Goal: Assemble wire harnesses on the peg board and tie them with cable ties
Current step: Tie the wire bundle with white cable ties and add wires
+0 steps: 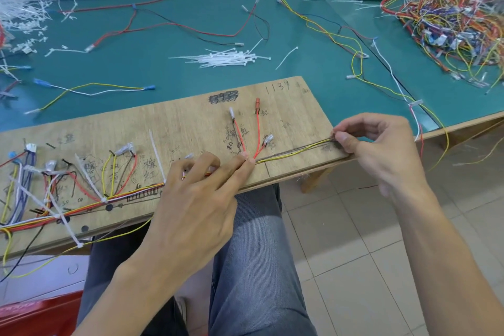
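Observation:
A wooden peg board (177, 123) lies across the green table's front edge and over my lap. A wire harness (81, 209) of red, yellow, white and purple wires runs along its lower left, bound with white cable ties. My left hand (199, 199) rests on the board, its fingertips pinching the bundle where three red wires (257, 133) fan upward. My right hand (379, 144) pinches the far end of the yellow and brown wires (297, 150) at the board's right end, stretching them taut.
A pile of loose white cable ties (226, 58) lies on the green table (163, 63) behind the board. Loose wires are scattered around it, and a big tangle of wires (452, 22) sits at the far right. More ties (21, 16) lie far left.

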### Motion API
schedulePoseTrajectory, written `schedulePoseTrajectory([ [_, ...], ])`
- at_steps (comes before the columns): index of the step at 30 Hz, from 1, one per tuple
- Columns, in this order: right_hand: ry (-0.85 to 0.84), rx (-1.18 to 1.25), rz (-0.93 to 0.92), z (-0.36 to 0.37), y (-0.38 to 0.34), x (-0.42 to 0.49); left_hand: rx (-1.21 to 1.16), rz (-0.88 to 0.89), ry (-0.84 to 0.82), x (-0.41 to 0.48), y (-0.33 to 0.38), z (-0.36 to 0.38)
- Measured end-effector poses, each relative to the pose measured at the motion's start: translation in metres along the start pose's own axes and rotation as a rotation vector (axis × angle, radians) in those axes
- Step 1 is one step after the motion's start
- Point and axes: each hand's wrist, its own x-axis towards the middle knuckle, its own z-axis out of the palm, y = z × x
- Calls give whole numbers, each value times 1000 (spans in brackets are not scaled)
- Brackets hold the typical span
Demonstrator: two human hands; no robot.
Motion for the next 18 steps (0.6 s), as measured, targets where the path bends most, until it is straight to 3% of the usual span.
schedulePoseTrajectory([
  [5,41,-262,-44,2,-10,3,10,-10,-1,0,1,-1],
  [10,-33,-486,-176,5,-21,1,14,-40,-9,0,4,-1],
  [15,-72,-556,-449,-2,-12,-13,3,-59,-54,-1,7,-5],
  [18,-33,-547,-462,-3,-2,-23,-47,-67,-65,1,6,-8],
])
